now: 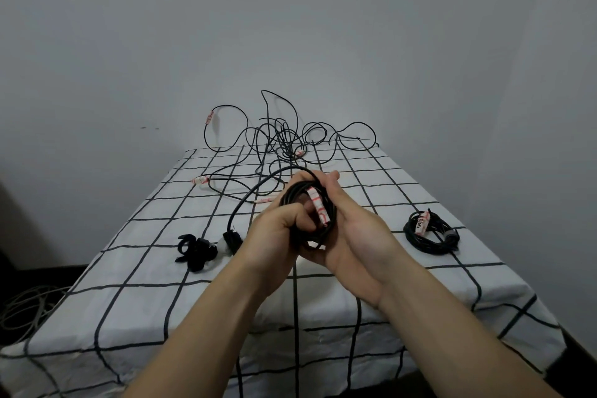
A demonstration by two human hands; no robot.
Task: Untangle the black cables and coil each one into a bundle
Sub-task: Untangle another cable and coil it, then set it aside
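Both hands hold one black cable coil [292, 195] above the middle of the table. My left hand [277, 231] grips its left side with curled fingers. My right hand [352, 229] wraps the right side, fingers over the top. A white tag with red print [318, 208] lies across the coil. The coil's free end runs left and down to a black plug [232, 237] on the cloth. A tangle of black cables [279, 142] with white tags lies at the table's far end. One finished coil [431, 231] rests at the right.
The table wears a white cloth with a black grid [155, 300]. Black straps or clips [193, 250] lie left of the plug. Grey cables [22, 310] are heaped on the floor at the left. A grey wall stands close behind the table.
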